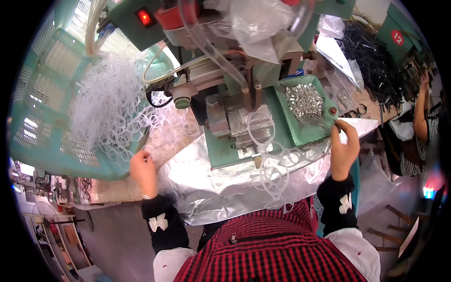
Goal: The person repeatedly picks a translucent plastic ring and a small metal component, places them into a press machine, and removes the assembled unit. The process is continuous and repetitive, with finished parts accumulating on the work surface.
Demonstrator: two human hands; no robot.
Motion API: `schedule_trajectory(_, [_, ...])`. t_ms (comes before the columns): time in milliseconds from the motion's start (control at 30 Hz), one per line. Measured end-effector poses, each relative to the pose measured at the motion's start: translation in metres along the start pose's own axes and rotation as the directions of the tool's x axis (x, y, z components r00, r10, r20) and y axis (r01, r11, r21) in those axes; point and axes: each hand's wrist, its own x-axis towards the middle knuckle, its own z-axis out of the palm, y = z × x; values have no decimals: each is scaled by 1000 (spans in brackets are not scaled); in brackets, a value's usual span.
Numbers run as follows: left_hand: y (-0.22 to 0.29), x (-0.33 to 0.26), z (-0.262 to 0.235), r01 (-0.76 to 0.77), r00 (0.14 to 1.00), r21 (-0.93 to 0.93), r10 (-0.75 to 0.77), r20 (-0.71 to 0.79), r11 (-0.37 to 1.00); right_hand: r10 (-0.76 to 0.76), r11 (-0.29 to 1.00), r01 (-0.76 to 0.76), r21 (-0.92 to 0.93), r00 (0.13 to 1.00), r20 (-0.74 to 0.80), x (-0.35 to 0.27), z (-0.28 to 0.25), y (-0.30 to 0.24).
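My left hand [143, 173] is closed, fingers curled together, at the front rim of a green plastic basket [105, 173]; whatever it holds, if anything, is too small to name. A tangled heap of clear plastic ring pieces [105, 98] fills that basket. At the right, my right hand [344, 148] pinches thumb and forefinger together beside the corner of a green metal tray [305, 136]; its fingertips hide what is between them. Small shiny metal bits [304, 101] lie in the tray. Between my hands, several linked clear rings [274, 171] hang from the press [246, 124] over the foil.
Silver foil [192, 181] covers the table's front edge. More clear rings [171, 124] lie between basket and press. Hoses [211, 51] and a red-lit switch [143, 17] are above. A black pile of strips [371, 61] lies at the far right, near another person's arm [420, 110].
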Motion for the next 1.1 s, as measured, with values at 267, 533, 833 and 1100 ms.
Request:
schedule_trajectory(267, [64, 67, -4, -230, 973, -562, 171, -157, 794, -76, 923, -34, 384, 960, 268, 30, 20, -84])
schedule_trajectory(533, [144, -24, -21, 189, 978, -935, 24, 206, 300, 7, 773, -213, 598, 945, 328, 25, 82, -130])
schedule_trajectory(833, [205, -28, -113, -430, 872, -902, 240, -427, -42, 97, 432, -577, 693, 794, 601, 36, 75, -149])
schedule_trajectory(1100, [233, 13, -122, -708, 672, -694, 426, -606, 130, 138, 346, -643, 683, 755, 641, 37, 60, -170])
